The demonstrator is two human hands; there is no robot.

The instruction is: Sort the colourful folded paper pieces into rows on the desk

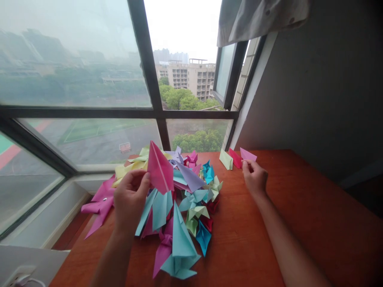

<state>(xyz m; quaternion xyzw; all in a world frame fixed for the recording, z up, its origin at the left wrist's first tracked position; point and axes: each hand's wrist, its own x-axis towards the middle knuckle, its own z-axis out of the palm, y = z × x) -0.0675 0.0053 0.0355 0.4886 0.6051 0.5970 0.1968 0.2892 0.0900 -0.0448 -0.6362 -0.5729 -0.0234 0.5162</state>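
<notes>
Between thumb and fingers, my left hand (131,197) pinches a pink folded-paper piece (160,169), held up with its point on top and a pale crease down its middle. At the back right of the table, my right hand (255,175) is closed on the near edge of a light-pink folded-paper piece (248,154). Just left of it stand a red folded piece (235,158) and a pale green folded piece (226,159) in a row. A heap of folded paper in several colours lies near my left hand, with a turquoise paper piece (181,235) at its front.
The reddish-brown wooden table (239,247) runs up to a dark-framed window (197,114). A magenta paper pinwheel (103,201) lies at the table's left edge. A grey wall (314,99) rises at the right, and grey cloth (260,20) hangs above.
</notes>
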